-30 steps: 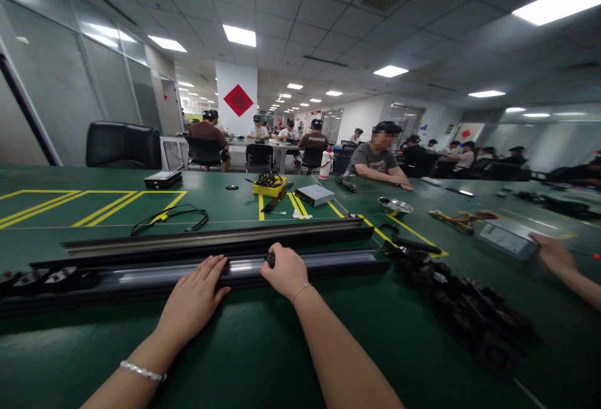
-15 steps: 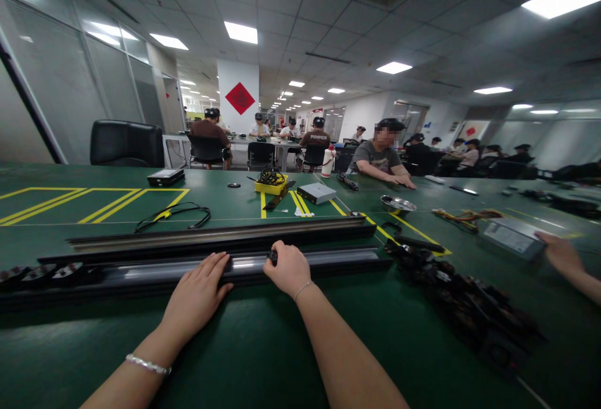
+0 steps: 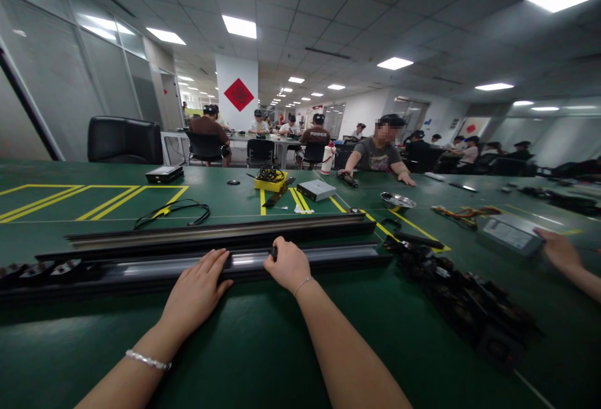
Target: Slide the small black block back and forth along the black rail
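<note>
A long dark rail with a shiny grey channel [image 3: 338, 255] lies across the table in front of me. My left hand [image 3: 200, 287] rests on it, fingers stretched out flat over the channel. Just to the right, my right hand [image 3: 290, 265] is closed around a small black piece [image 3: 274, 252], held at the channel; most of this piece is hidden by the fingers. Behind runs a second long dark rail [image 3: 300, 227]. Several black blocks with light tops [image 3: 66, 267] sit at the near rail's left end.
A dark, blurred heap of parts [image 3: 451, 290] lies at right. Farther back are a black cable [image 3: 200, 212], a yellow box [image 3: 268, 181], a grey metal box [image 3: 317, 190] and a metal bowl [image 3: 398, 201]. Another person's hand [image 3: 563, 255] touches a silver box [image 3: 509, 233].
My two hands stay almost still on the rail. Across the table, a person's arm has reached out to a dark object near the white bottle.
</note>
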`<state>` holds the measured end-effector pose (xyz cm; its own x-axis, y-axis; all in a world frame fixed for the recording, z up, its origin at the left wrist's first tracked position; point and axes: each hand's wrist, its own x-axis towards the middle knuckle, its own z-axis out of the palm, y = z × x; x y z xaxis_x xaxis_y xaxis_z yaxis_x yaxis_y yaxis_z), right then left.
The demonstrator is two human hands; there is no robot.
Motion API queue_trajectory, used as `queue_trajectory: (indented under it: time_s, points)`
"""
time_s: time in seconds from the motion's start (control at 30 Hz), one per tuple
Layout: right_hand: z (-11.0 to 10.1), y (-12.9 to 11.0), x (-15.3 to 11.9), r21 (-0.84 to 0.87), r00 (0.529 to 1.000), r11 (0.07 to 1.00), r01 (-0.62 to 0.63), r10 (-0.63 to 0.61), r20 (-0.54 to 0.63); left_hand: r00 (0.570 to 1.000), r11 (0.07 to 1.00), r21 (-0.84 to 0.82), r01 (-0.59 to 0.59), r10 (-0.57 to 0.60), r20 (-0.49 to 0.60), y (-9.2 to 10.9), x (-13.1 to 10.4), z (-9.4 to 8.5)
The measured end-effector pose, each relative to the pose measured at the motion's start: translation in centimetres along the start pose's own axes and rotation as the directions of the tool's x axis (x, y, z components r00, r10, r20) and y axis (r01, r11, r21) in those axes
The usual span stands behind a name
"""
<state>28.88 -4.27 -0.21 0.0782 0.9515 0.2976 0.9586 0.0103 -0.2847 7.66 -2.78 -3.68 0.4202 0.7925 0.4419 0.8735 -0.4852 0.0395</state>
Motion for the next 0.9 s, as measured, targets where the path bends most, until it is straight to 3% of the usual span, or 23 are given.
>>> queue_trajectory:
  time_s: [0.27, 0.9]
  points:
    - [-0.37, 0.17, -0.16, -0.023, 0.999, 0.999, 0.042, -0.043, -0.032, 1.0, 1.0, -0.001, -0.003, 0.003, -0.004, 0.06, -0.01, -0.12]
    - [0.07, 0.22, 0.02, -0.003, 0.999, 1.0, -0.012, 0.012, -0.043, 1.0, 1.0, 0.022, -0.009, 0.009, 0.014, 0.05, 0.0, -0.15]
